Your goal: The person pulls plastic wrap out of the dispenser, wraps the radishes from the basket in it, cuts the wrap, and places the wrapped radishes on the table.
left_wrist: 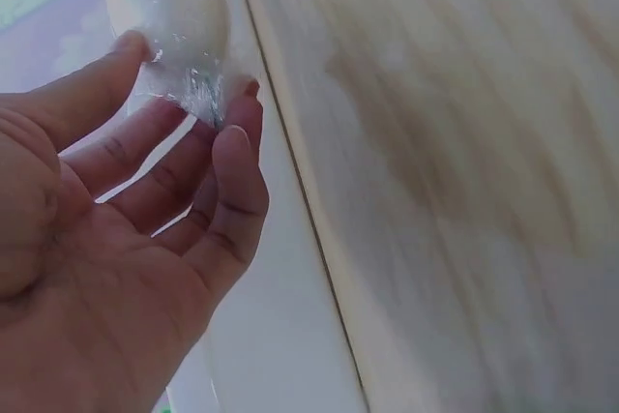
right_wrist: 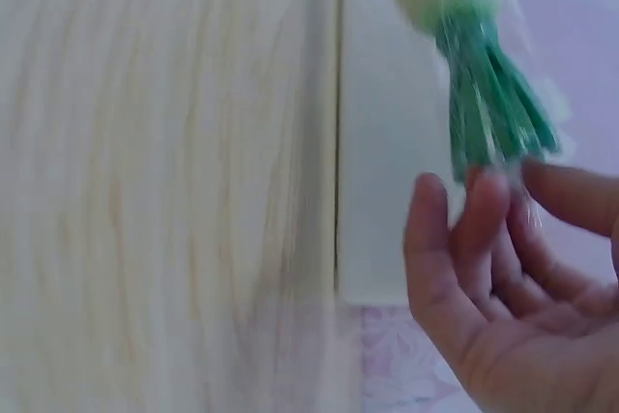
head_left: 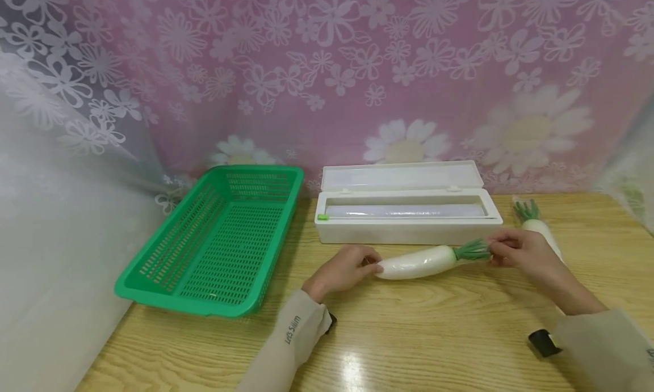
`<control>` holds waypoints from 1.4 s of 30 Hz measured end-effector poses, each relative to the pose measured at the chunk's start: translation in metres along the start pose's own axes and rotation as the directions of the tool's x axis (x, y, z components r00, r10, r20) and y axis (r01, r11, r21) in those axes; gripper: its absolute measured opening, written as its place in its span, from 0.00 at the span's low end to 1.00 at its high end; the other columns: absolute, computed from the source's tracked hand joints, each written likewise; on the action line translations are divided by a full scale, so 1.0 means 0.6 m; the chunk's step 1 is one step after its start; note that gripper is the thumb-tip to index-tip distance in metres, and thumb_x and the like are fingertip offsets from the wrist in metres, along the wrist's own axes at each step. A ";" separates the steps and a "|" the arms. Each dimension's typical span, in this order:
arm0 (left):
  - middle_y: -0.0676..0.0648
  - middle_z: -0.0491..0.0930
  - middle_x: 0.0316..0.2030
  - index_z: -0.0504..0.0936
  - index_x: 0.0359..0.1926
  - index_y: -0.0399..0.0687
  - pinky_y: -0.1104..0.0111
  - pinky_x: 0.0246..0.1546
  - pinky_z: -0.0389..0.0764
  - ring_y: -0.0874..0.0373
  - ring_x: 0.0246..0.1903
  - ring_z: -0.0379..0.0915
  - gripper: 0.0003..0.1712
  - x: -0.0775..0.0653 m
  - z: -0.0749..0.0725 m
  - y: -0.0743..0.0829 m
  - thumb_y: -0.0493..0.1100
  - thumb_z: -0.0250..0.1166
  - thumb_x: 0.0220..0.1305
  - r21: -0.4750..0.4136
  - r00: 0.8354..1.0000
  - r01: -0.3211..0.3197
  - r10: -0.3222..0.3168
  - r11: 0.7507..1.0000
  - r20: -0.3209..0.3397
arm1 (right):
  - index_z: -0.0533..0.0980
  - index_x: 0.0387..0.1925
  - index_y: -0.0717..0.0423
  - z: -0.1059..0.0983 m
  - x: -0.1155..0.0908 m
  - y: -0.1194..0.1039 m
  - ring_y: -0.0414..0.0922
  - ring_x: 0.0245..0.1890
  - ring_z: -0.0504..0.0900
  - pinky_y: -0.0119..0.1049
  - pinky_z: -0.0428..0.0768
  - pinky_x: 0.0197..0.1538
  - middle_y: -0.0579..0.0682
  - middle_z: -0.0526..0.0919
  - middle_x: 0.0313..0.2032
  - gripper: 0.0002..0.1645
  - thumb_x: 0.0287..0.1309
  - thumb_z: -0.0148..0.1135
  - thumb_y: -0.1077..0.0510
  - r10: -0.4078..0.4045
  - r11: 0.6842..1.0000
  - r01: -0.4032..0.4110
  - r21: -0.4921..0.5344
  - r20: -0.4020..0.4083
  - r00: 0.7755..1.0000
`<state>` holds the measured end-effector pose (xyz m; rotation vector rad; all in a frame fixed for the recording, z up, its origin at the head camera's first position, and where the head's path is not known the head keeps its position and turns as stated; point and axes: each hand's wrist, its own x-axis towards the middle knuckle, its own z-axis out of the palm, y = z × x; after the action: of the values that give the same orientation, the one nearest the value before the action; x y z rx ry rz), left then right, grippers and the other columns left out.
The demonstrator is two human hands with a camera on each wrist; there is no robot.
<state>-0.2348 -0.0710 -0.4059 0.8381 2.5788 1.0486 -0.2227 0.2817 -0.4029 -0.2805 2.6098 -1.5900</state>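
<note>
A white radish (head_left: 419,263) with cut green stalks (right_wrist: 488,103) is wrapped in clear plastic film (left_wrist: 198,89) and lies crosswise between my hands, in front of the white box. My left hand (head_left: 347,270) pinches the film at its tapered white end, thumb on one side and fingertips on the other. At the leafy end, my right hand (head_left: 523,253) pinches the gathered film just past the stalk tips, as the right wrist view also shows. A second white radish (head_left: 541,233) with green stalks lies behind my right hand, partly hidden by it.
Behind the radish stands a white cling film box (head_left: 403,233), its lid (head_left: 403,176) raised, with a film roll (head_left: 409,210) inside and a small green slider (head_left: 323,216) on its edge. A green slotted basket (head_left: 230,250) stands at the left. A flowered curtain (head_left: 327,85) hangs behind the wooden table (head_left: 409,346).
</note>
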 end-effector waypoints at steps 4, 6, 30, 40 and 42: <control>0.48 0.84 0.36 0.81 0.54 0.38 0.73 0.36 0.77 0.59 0.36 0.79 0.12 -0.003 0.003 0.002 0.39 0.61 0.75 -0.108 0.999 0.001 0.002 0.994 0.033 | 0.82 0.46 0.57 0.001 -0.014 0.005 0.38 0.37 0.81 0.34 0.85 0.41 0.41 0.80 0.38 0.11 0.76 0.54 0.58 0.113 0.958 -0.110 0.264 0.004 0.994; 0.49 0.83 0.35 0.79 0.57 0.40 0.73 0.35 0.76 0.58 0.35 0.80 0.13 -0.005 0.005 0.001 0.39 0.59 0.76 -0.134 0.999 0.015 -0.009 0.991 0.045 | 0.82 0.46 0.48 0.005 -0.021 0.010 0.38 0.41 0.80 0.37 0.85 0.43 0.40 0.79 0.42 0.10 0.76 0.54 0.56 0.146 0.897 -0.149 0.415 0.038 0.989; 0.51 0.80 0.35 0.70 0.66 0.43 0.76 0.35 0.74 0.65 0.31 0.74 0.18 0.000 0.049 0.066 0.42 0.50 0.81 -0.189 0.972 0.018 0.027 0.982 0.234 | 0.35 0.74 0.40 0.106 -0.061 -0.015 0.45 0.33 0.86 0.48 0.86 0.36 0.46 0.80 0.28 0.57 0.64 0.58 0.78 0.167 0.575 -0.048 0.817 -0.060 0.984; 0.47 0.83 0.47 0.70 0.69 0.43 0.71 0.44 0.78 0.61 0.43 0.80 0.24 -0.018 0.013 0.031 0.50 0.50 0.81 -0.128 0.986 0.015 0.007 0.992 0.167 | 0.14 0.75 0.34 0.040 -0.065 -0.003 0.43 0.35 0.86 0.44 0.86 0.39 0.48 0.84 0.37 0.66 0.69 0.51 0.75 0.096 0.553 -0.022 0.833 -0.038 0.995; 0.46 0.82 0.49 0.70 0.69 0.44 0.70 0.45 0.78 0.60 0.43 0.79 0.24 -0.025 0.002 0.024 0.50 0.50 0.81 -0.099 0.991 0.029 -0.016 0.995 0.132 | 0.15 0.75 0.34 0.020 -0.068 0.001 0.43 0.38 0.86 0.44 0.86 0.39 0.46 0.83 0.44 0.64 0.70 0.50 0.74 0.099 0.532 -0.009 0.847 -0.052 0.994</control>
<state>-0.2164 -0.0707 -0.3969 0.8222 2.3998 1.0704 -0.1806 0.2793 -0.4101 -0.0361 1.5119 -2.6341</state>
